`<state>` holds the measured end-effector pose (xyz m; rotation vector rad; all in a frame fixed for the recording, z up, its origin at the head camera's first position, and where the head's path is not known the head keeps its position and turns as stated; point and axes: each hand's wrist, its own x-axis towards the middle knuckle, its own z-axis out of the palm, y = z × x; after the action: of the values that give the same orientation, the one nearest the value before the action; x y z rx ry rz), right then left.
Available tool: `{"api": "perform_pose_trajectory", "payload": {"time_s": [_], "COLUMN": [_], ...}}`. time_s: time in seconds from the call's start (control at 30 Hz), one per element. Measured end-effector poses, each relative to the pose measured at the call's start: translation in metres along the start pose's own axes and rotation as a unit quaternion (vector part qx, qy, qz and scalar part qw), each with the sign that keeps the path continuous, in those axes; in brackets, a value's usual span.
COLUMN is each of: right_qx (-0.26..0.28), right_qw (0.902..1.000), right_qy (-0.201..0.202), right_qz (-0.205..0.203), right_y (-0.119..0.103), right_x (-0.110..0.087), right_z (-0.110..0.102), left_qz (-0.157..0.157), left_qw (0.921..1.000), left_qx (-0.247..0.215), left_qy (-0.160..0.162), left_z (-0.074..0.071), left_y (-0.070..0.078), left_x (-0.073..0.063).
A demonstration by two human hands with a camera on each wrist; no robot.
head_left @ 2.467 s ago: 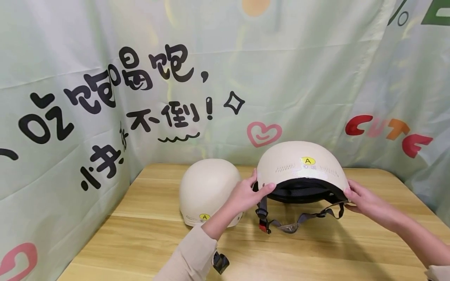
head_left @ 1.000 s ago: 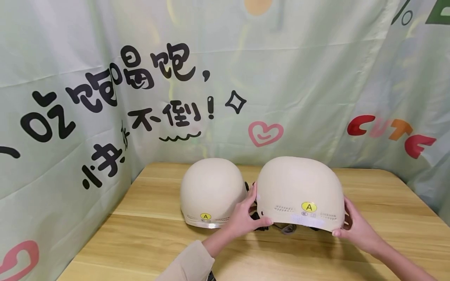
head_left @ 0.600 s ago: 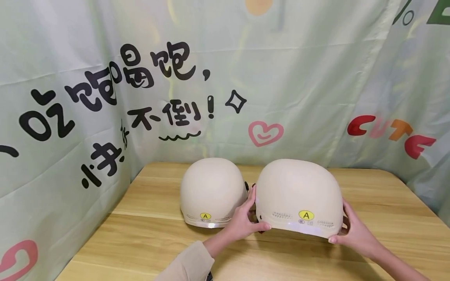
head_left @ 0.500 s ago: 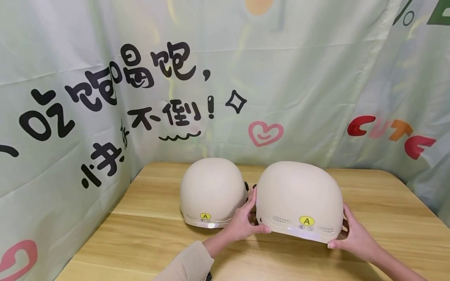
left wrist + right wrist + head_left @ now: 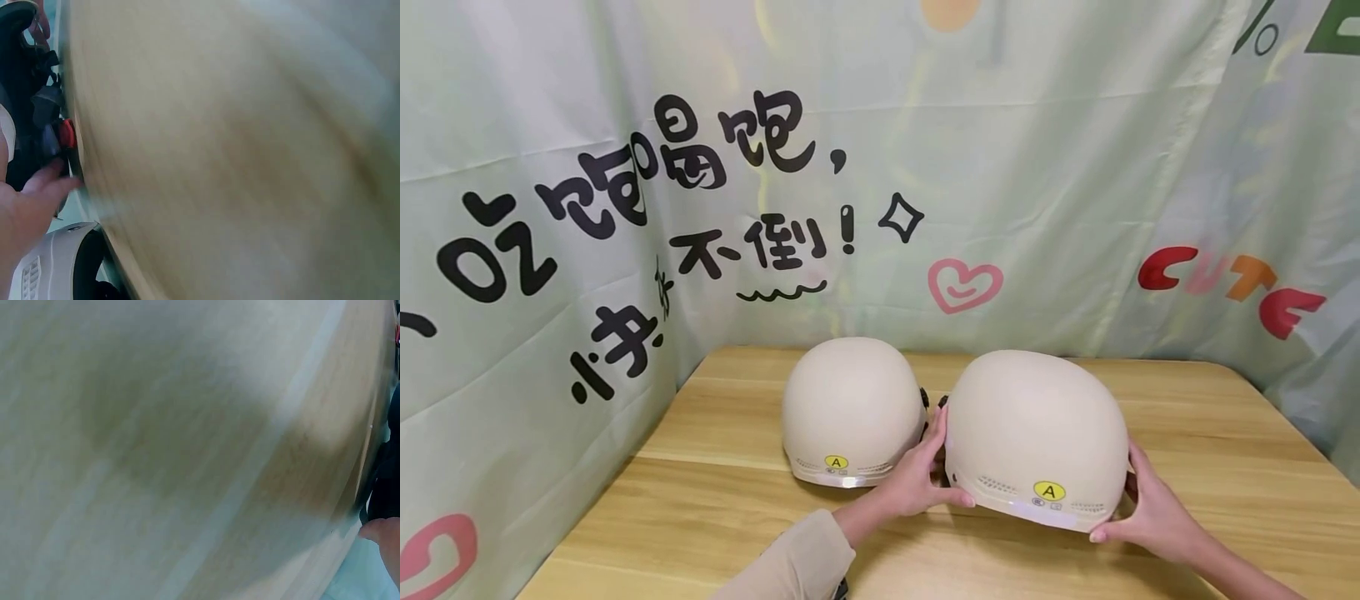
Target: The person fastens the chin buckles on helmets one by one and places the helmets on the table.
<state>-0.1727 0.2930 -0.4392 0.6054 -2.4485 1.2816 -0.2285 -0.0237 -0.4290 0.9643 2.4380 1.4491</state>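
A cream helmet (image 5: 1037, 425) with a yellow "A" sticker is held between both hands, its front rim low and slightly tilted down to the right. My left hand (image 5: 917, 475) grips its left edge, thumb at the rim. On the opposite edge, my right hand (image 5: 1161, 508) holds on with the thumb under the front corner. The left wrist view catches the dark inside with a red buckle (image 5: 67, 134) hanging from the straps. Whether the helmet touches the table cannot be told. Just left of it sits a second, matching cream helmet (image 5: 853, 408), partly behind my left hand.
Both helmets are over a wooden table (image 5: 715, 500). Behind and to the left hangs a pale green printed cloth (image 5: 1037, 183) with black characters and a pink heart. A dark strap piece (image 5: 841, 590) peeks out by the left sleeve (image 5: 808, 554).
The held helmet has come down and tipped forward, so its dark lining and hanging straps went out of sight in the head view. Both hands lowered with it. The other helmet stayed put.
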Motion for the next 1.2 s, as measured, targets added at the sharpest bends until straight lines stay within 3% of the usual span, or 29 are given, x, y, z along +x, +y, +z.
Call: {"api": "perform_pose_trajectory", "payload": {"time_s": [0.13,0.27,0.53,0.73,1.07,1.2], "right_qx": [-0.009,-0.014,0.001,0.015,0.002,0.003], "right_qw": [1.0,0.9997,0.9998,0.9996,0.9998,0.9999], "right_qy": [0.001,-0.001,-0.008,-0.012,-0.008,-0.012], "right_qz": [-0.002,-0.022,-0.018,-0.022,-0.019,-0.011], "right_y": [0.0,0.001,0.006,0.009,0.013,0.011], "right_x": [0.001,0.004,0.004,0.004,0.002,0.002], "right_z": [0.002,0.004,0.007,0.008,0.008,0.007], "left_qz": [-0.024,-0.035,-0.01,-0.015,-0.024,-0.027], "left_qw": [0.9989,0.9984,0.9989,0.995,0.9907,0.9947], "left_qx": [-0.038,-0.043,0.044,0.099,0.134,0.099], "left_qy": [-0.01,-0.016,-0.009,-0.005,-0.004,-0.007], "left_z": [0.002,0.004,0.006,0.006,0.006,0.006], "left_y": [-0.004,-0.007,-0.009,-0.007,-0.001,-0.002], "left_x": [-0.001,-0.001,0.001,0.001,0.002,0.002]}}
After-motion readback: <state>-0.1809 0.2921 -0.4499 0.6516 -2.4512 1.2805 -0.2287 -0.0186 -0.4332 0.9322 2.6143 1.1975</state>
